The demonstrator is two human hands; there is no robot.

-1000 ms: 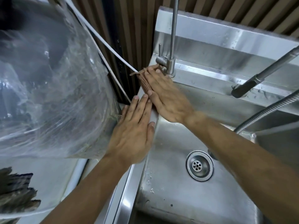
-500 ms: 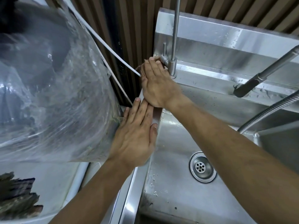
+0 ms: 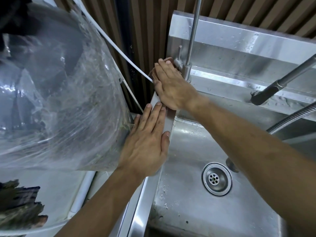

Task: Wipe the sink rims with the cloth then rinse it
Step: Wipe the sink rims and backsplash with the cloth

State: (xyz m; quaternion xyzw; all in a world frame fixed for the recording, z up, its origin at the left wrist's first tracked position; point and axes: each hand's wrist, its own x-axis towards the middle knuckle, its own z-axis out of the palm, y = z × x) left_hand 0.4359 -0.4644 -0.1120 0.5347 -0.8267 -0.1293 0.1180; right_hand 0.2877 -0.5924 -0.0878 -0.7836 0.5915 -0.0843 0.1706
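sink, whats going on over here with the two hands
A person is wiping the left rim of a steel sink. The right hand presses a brown cloth flat at the far corner, beside the thin faucet. The left hand rests flat on the rim nearer the person. No water is running.

Stainless steel sink (image 3: 186,199) seen from above. Right hand (image 3: 172,84) presses a brown cloth (image 3: 168,59) flat on the sink's left rim (image 3: 169,120), against the tap base (image 3: 185,71). Left hand (image 3: 147,142) rests flat on the same rim, nearer the viewer, beside a clear plastic bag (image 3: 56,100). Drain (image 3: 217,179) lies in the basin.
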